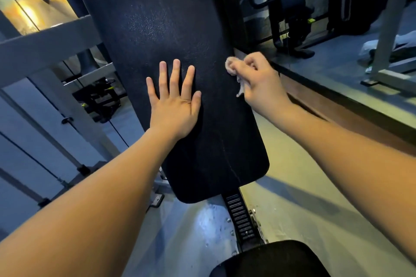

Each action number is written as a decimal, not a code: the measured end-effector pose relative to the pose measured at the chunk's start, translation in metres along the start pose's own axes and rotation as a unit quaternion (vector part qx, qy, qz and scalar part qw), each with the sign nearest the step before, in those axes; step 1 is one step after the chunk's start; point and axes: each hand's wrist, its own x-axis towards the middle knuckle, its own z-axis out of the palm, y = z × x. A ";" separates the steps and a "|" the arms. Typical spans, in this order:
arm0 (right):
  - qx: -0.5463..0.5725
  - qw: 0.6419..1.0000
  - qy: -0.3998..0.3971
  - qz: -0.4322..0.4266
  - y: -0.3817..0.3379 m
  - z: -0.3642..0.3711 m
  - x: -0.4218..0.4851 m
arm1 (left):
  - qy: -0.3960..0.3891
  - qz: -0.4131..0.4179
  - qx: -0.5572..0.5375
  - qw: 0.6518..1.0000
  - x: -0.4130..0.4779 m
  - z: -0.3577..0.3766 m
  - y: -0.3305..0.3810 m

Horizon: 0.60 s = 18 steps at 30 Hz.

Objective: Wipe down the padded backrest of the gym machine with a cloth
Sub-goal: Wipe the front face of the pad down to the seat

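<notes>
The black padded backrest (157, 29) runs up the middle of the view, tall and slightly textured. My left hand (174, 99) lies flat on its lower middle, fingers straight and spread. At the pad's right edge my right hand (261, 78) grips a small pale cloth (230, 66), bunched around the fingertips and touching the pad's side. A loose end of the cloth hangs down below the hand.
The black seat pad (270, 261) shows at the bottom right, with a notched adjustment rail (238, 216) above it. Grey machine frame bars (45, 45) and cables stand to the left. A mirror (315, 7) with a wooden ledge runs along the right.
</notes>
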 end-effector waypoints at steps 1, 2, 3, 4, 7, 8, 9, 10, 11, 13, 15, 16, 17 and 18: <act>0.002 1.000 -0.004 0.000 0.000 0.003 -0.022 | 0.002 0.000 -0.001 1.000 0.000 0.001 0.000; -0.004 1.000 -0.013 -0.006 0.001 0.005 -0.043 | 0.003 0.001 -0.001 1.000 0.000 0.001 0.000; -0.009 1.000 -0.028 -0.009 0.003 0.007 -0.062 | 0.003 0.002 -0.003 1.000 0.000 0.001 0.000; -0.011 0.999 -0.047 -0.011 0.005 0.007 -0.079 | 0.002 0.001 -0.004 1.000 0.000 0.000 0.000; -0.007 0.992 -0.119 -0.033 0.006 -0.004 -0.115 | -0.014 -0.005 -0.012 1.000 0.000 -0.003 0.003; -0.009 0.988 -0.144 -0.054 0.006 -0.011 -0.117 | -0.021 -0.009 -0.016 1.000 -0.001 -0.004 0.004; -0.019 0.985 -0.155 -0.072 0.006 -0.018 -0.110 | -0.026 -0.013 -0.020 0.999 -0.001 -0.005 0.006; -0.035 0.985 -0.149 -0.078 0.005 -0.024 -0.096 | -0.030 -0.017 -0.025 0.999 -0.001 -0.006 0.008; -0.050 0.989 -0.122 -0.068 0.002 -0.027 -0.077 | -0.034 -0.020 -0.029 0.999 -0.001 -0.007 0.009; -0.067 0.996 -0.046 -0.019 -0.005 -0.026 -0.037 | -0.041 -0.026 -0.036 0.998 -0.002 -0.008 0.012; -0.062 0.998 -0.010 0.015 -0.010 -0.016 -0.014 | -0.043 -0.027 -0.036 0.998 -0.005 -0.008 0.014; -0.048 0.999 -0.003 0.022 -0.010 -0.009 -0.014 | -0.044 -0.026 -0.034 0.998 -0.007 -0.006 0.016; -0.035 0.999 0.001 0.026 -0.010 -0.002 -0.023 | -0.044 -0.025 -0.032 0.998 -0.009 -0.005 0.016; -0.026 0.999 0.001 0.028 -0.010 0.004 -0.039 | -0.044 -0.024 -0.029 0.998 -0.011 -0.002 0.017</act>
